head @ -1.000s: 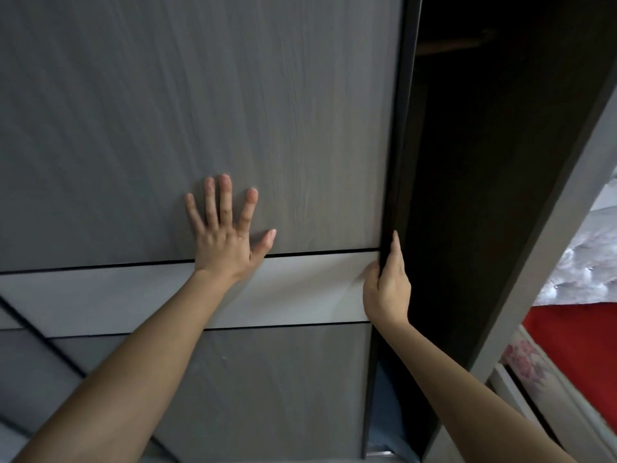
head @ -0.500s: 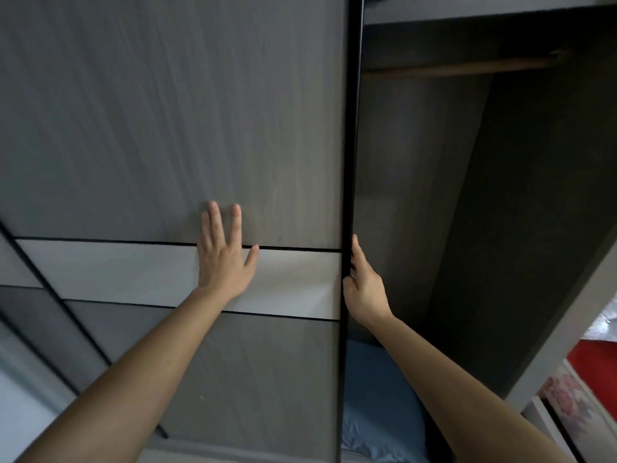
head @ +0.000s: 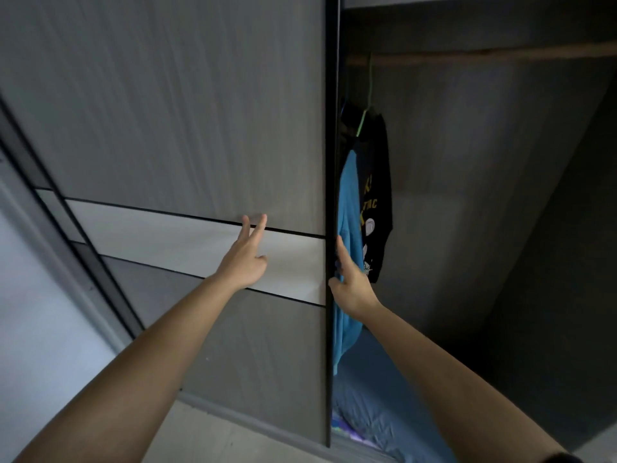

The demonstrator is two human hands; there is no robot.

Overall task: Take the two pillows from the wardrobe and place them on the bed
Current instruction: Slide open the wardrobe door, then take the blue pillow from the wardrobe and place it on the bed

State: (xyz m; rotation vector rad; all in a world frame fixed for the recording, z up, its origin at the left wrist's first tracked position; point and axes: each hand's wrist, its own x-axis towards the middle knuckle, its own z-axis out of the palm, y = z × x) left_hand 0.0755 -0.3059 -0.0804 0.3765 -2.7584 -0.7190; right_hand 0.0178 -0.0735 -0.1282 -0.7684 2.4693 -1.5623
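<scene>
A grey sliding wardrobe door (head: pixel 187 128) with a pale band across it fills the left and middle. My left hand (head: pixel 245 257) rests flat on that band, fingers spread. My right hand (head: pixel 349 279) grips the door's black right edge, fingers curled behind it. The wardrobe stands open on the right, dark inside. On its floor lies a blue pillow (head: pixel 384 406), partly hidden by my right arm and the door. I cannot tell whether a second pillow lies there. The bed is out of view.
A blue shirt (head: pixel 349 208) and a black printed shirt (head: pixel 379 202) hang from a green hanger on a wooden rail (head: pixel 494 55). A pale wall (head: pixel 36 312) is at the left, and light floor (head: pixel 213 439) lies below the door.
The door has slid further left, opening the wardrobe wider. The hanging shirts and more of the blue pillow have come into view. Both hands stayed on the door.
</scene>
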